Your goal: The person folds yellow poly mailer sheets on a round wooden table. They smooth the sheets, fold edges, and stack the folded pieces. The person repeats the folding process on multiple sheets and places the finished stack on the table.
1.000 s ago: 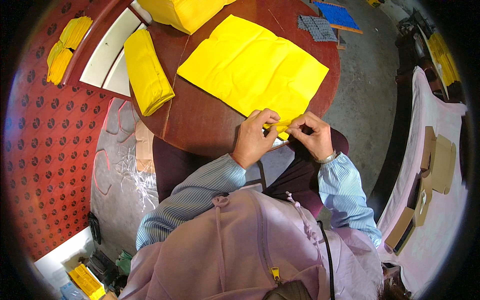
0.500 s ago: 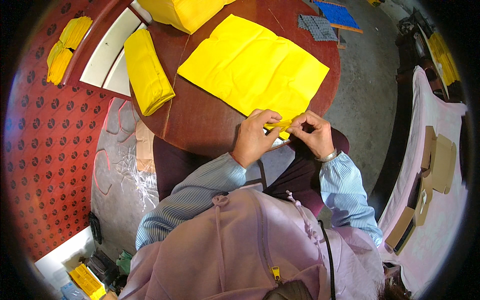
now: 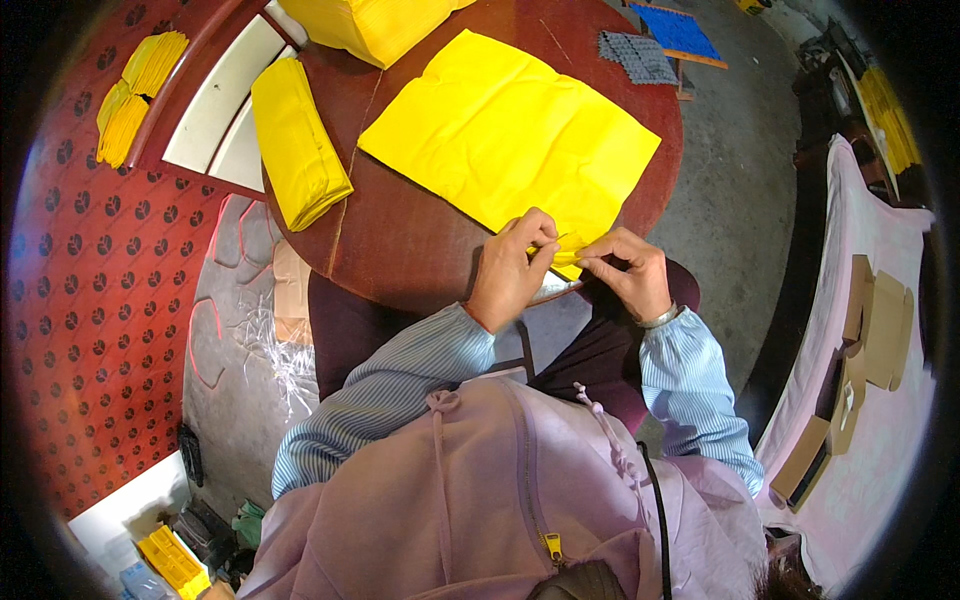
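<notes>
Grey floor [image 3: 735,190], round brown table [image 3: 400,230], red patterned surface [image 3: 100,300]

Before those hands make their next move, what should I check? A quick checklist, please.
1. Right hand has hold of the yellow sheet: ok, thumb and finger pinch its near end.
2. Left hand is at the same end: ok; how firmly it grips, cannot tell.
3. Near end lies smooth: not ok, it is folded or bunched between the hands.
4. Rest of the sheet lies spread on the round table: ok, with slight creases.
5. Folded yellow bundle is clear of the sheet: ok, a gap shows.
</notes>
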`<state>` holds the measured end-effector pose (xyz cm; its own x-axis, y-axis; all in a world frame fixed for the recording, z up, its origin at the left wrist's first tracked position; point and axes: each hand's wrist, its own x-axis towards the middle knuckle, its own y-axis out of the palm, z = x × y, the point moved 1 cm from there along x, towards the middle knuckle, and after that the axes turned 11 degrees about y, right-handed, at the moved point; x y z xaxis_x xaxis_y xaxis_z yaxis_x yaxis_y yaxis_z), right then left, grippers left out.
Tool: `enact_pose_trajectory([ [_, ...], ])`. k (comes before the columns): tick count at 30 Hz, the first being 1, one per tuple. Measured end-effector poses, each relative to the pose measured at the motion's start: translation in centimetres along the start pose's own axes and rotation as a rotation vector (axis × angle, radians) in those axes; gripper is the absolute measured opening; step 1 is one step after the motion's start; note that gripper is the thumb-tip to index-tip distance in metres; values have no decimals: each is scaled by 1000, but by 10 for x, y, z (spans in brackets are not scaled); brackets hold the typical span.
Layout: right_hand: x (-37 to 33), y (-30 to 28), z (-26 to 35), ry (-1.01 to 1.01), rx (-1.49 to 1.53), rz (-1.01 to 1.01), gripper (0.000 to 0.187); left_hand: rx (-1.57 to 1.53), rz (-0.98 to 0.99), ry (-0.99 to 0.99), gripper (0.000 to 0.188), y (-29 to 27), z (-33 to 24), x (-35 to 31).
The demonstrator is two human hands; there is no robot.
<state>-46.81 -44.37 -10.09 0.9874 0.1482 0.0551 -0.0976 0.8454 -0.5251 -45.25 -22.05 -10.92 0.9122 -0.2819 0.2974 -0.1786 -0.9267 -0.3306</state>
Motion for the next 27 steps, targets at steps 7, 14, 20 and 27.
enact_pose_trajectory([
  [7,3,1,-6,205,69,53,12,16,43,70,14,-5,-4,-1],
  [14,4,2,-8,180,117,38,13,67,55,92,9,-3,-8,-1],
  [20,2,5,-6,219,191,21,15,60,-4,105,13,2,-3,-1],
  [27,1,1,0,-12,4,2,15,45,3,7,12,1,-4,-2],
])
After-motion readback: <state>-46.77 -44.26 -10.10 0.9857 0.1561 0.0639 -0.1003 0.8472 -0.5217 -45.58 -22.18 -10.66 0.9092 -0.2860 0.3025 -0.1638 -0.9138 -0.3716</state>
